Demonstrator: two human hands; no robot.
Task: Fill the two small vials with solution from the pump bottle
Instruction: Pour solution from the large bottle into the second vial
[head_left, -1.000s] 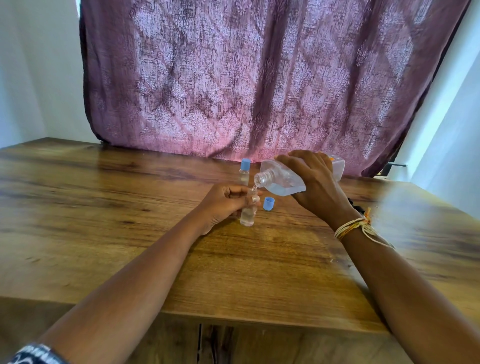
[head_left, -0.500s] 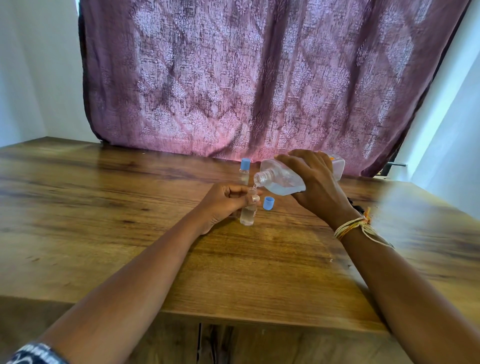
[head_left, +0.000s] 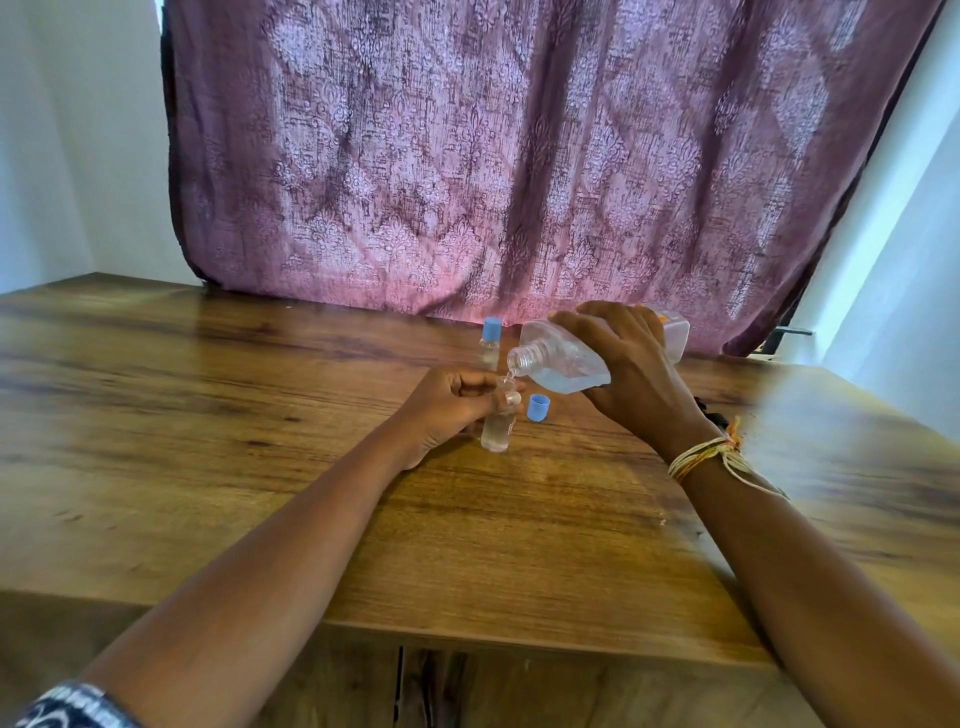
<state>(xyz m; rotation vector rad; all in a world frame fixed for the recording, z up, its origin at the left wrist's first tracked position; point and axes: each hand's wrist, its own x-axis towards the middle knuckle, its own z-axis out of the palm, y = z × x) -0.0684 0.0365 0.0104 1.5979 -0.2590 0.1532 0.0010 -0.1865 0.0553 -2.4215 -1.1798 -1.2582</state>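
At the centre of the frame, an uncapped vial (head_left: 497, 427) is stood upright on the wooden surface (head_left: 218, 415) and is held near its neck by the left hand (head_left: 451, 410), whose grip is curled round the upper part of the glass, the thumb lying across the front. Clear liquid is seen in the lower part of this vial. Just above and to the right, the pump bottle (head_left: 563, 358) is held tilted on its side by the right hand (head_left: 626, 374), the grip being wrapped over the bottle's body from above. Its open threaded mouth is pointed down and to the left, directly over the vial's mouth, and a thin run of clear liquid is seen between the two. The bottle is partly filled with clear solution, and an orange patch is visible at its far end.

A loose blue cap (head_left: 538, 407) is laid on the surface just to the right of the held vial. A second vial (head_left: 490, 347), closed with a blue cap, is stood upright just behind the left hand. Thread bands (head_left: 709, 457) are worn on the right wrist. A patterned purple curtain (head_left: 519, 156) is hung across the upper frame behind the surface.
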